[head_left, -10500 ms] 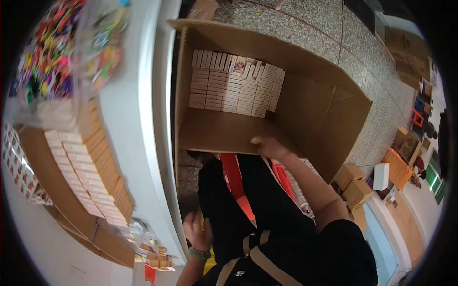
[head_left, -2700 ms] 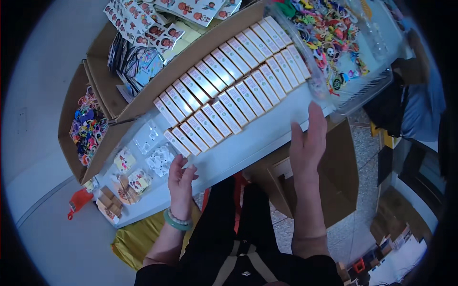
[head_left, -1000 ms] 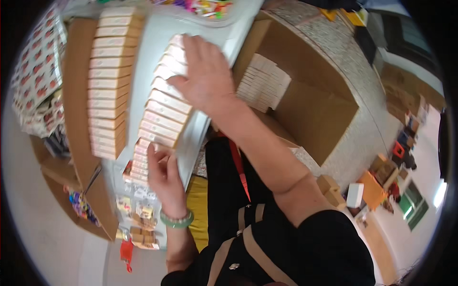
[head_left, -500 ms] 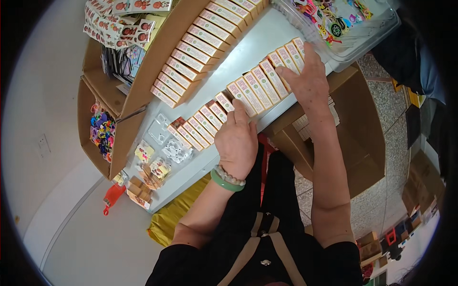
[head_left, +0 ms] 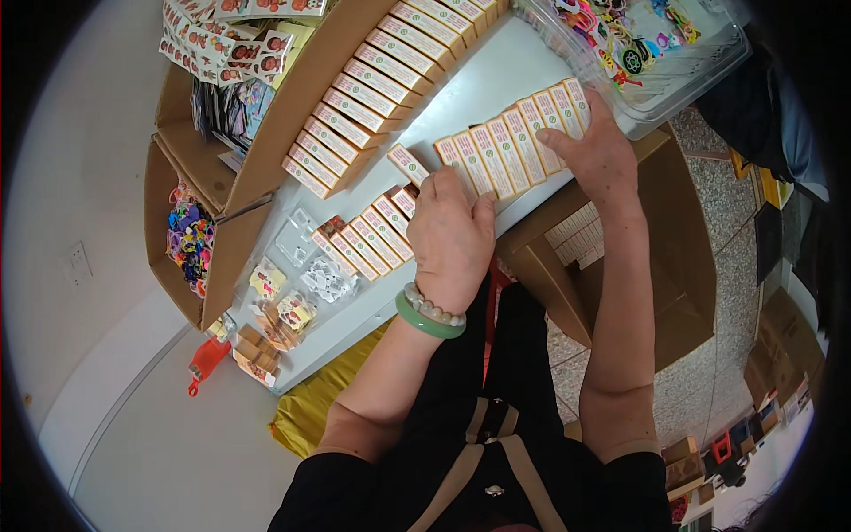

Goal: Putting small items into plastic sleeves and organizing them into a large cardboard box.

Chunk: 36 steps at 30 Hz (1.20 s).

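Far L, a cardbd box [head_left: 266, 146] w/ sections: the lower one holds coloured trinkets [head_left: 190, 235], the upper one cards [head_left: 222, 115] w/ sticker sheets [head_left: 226, 44] on top. On the table [head_left: 501, 75], R of the lower section, clear plastic packs, one w/ white bits [head_left: 330, 279]. Back row of small boxes [head_left: 368, 93] stands along the cardbd box's R wall.

Front row, nearer the person, is in 2 parts w/ a gap b/w. L part [head_left: 365, 239] is short; one small box [head_left: 408, 165] sits just off the row by the gap. L hand [head_left: 452, 226] is at the gap, fingers bent, next to that box, thumb at the L end of the longer R part [head_left: 510, 146]; fingertips partly hidden, can't tell if it grips anything. R hand [head_left: 603, 155] is spread wide at the R end of that part: thumb on the boxes, fingers round the end.

Below the table edge, a big open carton [head_left: 656, 293] w/ whitish small boxes [head_left: 576, 235] packed inside, partly behind R forearm. Top R, a clear tub [head_left: 696, 105] w/ bright trinkets.
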Motion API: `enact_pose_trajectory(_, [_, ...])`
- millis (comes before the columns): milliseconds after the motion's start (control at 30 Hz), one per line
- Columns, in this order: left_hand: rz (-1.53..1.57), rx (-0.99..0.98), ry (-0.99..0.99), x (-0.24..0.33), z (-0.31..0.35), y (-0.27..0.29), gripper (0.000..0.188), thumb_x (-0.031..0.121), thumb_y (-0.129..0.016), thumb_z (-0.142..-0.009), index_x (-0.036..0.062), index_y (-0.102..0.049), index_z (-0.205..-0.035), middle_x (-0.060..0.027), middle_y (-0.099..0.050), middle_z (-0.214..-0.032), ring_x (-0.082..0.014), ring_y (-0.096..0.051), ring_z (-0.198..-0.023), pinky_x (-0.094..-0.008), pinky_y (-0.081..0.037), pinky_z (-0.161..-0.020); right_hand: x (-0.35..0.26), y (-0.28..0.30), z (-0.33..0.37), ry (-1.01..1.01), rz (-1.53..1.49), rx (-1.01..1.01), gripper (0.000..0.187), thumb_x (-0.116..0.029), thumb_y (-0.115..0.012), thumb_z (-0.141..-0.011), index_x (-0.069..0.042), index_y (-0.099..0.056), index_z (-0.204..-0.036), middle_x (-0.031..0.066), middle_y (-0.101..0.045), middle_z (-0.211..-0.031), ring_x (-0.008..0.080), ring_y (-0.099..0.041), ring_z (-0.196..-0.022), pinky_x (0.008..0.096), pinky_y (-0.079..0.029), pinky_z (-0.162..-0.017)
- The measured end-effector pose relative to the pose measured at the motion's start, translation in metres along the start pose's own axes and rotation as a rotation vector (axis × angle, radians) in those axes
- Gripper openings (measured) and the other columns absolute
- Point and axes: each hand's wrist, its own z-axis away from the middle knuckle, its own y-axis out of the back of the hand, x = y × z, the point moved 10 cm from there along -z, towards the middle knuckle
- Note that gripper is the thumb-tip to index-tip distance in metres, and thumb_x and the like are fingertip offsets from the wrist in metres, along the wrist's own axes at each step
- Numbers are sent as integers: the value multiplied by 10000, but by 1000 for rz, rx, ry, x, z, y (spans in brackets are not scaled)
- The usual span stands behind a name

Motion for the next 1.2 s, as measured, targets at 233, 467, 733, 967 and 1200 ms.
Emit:
enact_pose_trajectory(233, [181, 56, -13, 4, -25, 5, 381, 56, -621, -777, -52, -416, -1080, -228, -612, -870, -365, -628, -759, -433, -500, -648, 6, -6, -2, -108, -94, -117, 720, -304, -710, -749, -22, -404, -1337, 146, -592, -1180, 230, -558, -1100, 324, -417, -934])
enact_pose_trajectory(467, [953, -88, 204, -33, -56, -41, 404, 56, -648, -788, -32, -455, -1132, -119, -615, -1038, -169, -598, -913, -309, -496, -784, 38, -14, -2, -163, -383, -7, 644, -322, -691, -757, -42, -477, -1296, 111, -616, -1150, 180, -571, -1066, 296, -409, -935])
enact_pose_trajectory(733, [849, -83, 158, -21, -49, -28, 326, 52, -602, -842, 13, -482, -1143, -86, -591, -1077, -150, -582, -927, -291, -493, -791, 25, 6, 22, -214, -165, 6, 560, -405, -659, -731, -10, -559, -1115, 191, -630, -1008, 333, -607, -952, 400, -463, -868])
enact_pose_trajectory(967, [610, -132, 50, 57, 10, -30, 379, 65, -565, -879, -4, -443, -1231, -92, -574, -1115, -160, -573, -963, -285, -470, -831, 81, 55, 101, -313, -599, 176, 562, -237, -683, -728, -5, -498, -1205, 163, -632, -1010, 242, -623, -932, 313, -477, -845])
enact_pose_trajectory(1200, [466, -552, -153, 114, 77, -188, 581, 8, -614, -836, -26, -329, -1341, -117, -525, -1192, -164, -526, -1066, -284, -464, -876, 249, 58, 212, -517, -1019, 545, 493, -39, -654, -780, 8, -466, -1234, 60, -595, -1068, 129, -565, -974, 280, -457, -868])
